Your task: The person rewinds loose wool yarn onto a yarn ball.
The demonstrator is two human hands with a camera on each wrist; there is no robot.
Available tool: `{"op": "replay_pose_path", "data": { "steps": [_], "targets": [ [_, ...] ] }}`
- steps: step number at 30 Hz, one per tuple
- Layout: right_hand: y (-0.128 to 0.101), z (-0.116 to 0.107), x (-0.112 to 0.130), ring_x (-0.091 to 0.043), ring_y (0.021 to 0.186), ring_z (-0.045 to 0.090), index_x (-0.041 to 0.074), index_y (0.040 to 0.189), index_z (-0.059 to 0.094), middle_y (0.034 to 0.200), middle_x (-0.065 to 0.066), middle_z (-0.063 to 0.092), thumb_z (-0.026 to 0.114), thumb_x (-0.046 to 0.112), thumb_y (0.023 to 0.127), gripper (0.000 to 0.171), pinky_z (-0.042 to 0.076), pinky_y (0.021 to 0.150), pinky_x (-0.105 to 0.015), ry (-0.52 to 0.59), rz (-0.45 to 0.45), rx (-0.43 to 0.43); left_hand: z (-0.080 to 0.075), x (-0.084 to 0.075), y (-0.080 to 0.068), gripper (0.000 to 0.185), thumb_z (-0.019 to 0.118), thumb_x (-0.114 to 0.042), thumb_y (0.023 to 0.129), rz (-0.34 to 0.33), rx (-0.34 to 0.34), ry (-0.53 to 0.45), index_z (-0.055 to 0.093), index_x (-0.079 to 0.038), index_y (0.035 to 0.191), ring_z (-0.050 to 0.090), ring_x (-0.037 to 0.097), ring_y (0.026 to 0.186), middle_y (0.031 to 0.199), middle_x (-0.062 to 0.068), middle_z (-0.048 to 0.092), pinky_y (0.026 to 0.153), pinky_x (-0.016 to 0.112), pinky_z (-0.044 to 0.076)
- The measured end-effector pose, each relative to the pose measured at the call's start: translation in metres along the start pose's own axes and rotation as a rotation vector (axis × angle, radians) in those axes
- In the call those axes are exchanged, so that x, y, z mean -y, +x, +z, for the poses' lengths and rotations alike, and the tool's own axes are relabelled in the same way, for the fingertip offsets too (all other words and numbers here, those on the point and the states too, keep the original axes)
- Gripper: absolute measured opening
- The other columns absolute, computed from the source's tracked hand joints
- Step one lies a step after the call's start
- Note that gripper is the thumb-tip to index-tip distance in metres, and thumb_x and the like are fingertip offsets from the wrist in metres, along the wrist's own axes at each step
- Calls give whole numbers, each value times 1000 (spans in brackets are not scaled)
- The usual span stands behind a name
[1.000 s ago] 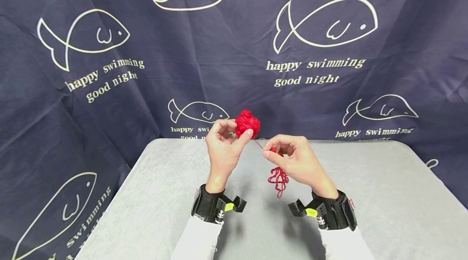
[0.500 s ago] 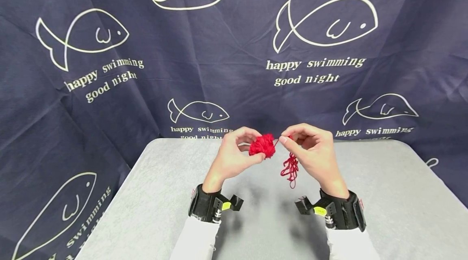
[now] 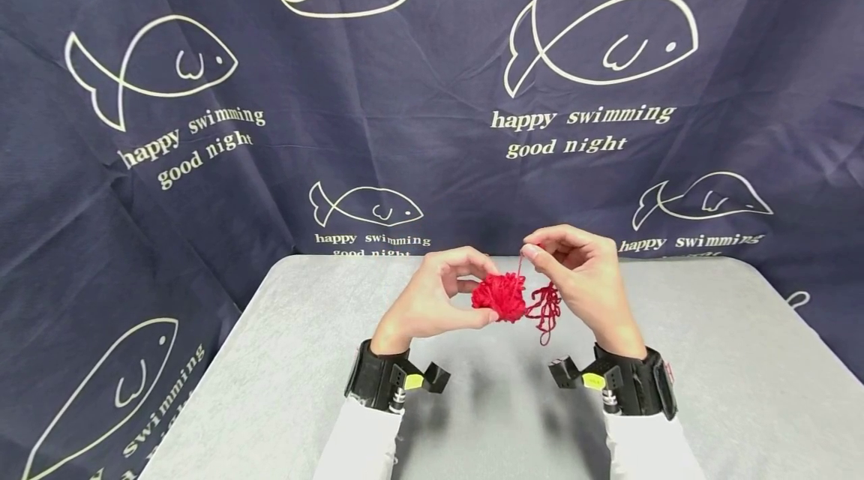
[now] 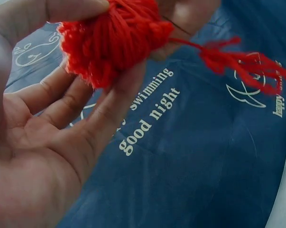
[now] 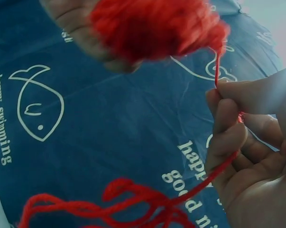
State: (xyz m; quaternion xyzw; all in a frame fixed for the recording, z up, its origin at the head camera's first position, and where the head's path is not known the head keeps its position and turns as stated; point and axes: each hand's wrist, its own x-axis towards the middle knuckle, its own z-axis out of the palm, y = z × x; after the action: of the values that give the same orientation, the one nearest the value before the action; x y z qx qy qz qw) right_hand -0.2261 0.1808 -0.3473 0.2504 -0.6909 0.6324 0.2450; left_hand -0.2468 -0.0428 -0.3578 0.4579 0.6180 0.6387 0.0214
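Right now the left hand (image 3: 432, 300) pinches a small red yarn ball (image 3: 499, 295) between thumb and fingertips, held up above the grey table (image 3: 283, 390). Just beside it, the right hand (image 3: 583, 274) pinches the strand (image 3: 520, 264) rising from the ball, with loose loops (image 3: 545, 307) dangling below that pinch. It looks like winding in progress; the next wrap probably needs the strand kept taut and led around the ball.

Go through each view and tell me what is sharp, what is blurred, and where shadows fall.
Head view: evenly lit and sharp, soft shadows of the hands on the grey table. Left wrist view: the yarn ball is fairly crisp, the left hand soft. Right wrist view: yarn ball blurred, the strand and right hand clearer.
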Motion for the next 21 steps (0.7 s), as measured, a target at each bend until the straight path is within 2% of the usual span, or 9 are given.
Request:
{"op": "replay_pose_path", "data": {
  "steps": [5,9,12,15,19,21],
  "targets": [
    [1,3,-13,-15,62,57,0,96,75,77,-9,68,75,-3,88,8,46,53,-22,-66,55,58,0,-3,-1,45,74,23,71,56,-1,-113,59,16,113,68,18,90,105,30,61,85,47,59],
    [1,7,-24,-16,59,59,-1,96,72,77,-6,69,71,-5,90,7,49,50,-25,-54,101,147,0,-2,1,48,72,26,69,107,-29,-160,56,21,114,66,16,92,108,17,64,84,39,60],
    [0,9,-30,-16,49,52,-1,99,71,76,-4,66,66,-9,92,12,43,41,-27,-43,128,209,1,0,2,48,71,26,69,144,-83,-182,54,25,114,65,15,93,109,6,66,82,32,60],
    [0,11,-36,-15,49,48,-1,99,71,75,-5,64,63,-12,91,15,39,39,-26,-45,127,249,2,1,4,48,71,23,70,170,-143,-209,52,27,114,66,15,95,110,3,68,81,29,59],
    [0,16,-43,-17,61,55,-1,97,71,78,-6,66,64,-12,91,14,44,50,-25,-53,108,290,3,1,4,52,75,17,72,172,-222,-263,52,27,117,66,18,98,112,6,70,80,29,59],
    [0,19,-44,-18,63,57,0,96,70,77,-6,66,64,-11,91,14,46,52,-25,-51,112,308,4,1,5,49,75,15,73,167,-277,-278,57,22,118,67,19,99,112,7,72,80,29,60]
  ]
}}
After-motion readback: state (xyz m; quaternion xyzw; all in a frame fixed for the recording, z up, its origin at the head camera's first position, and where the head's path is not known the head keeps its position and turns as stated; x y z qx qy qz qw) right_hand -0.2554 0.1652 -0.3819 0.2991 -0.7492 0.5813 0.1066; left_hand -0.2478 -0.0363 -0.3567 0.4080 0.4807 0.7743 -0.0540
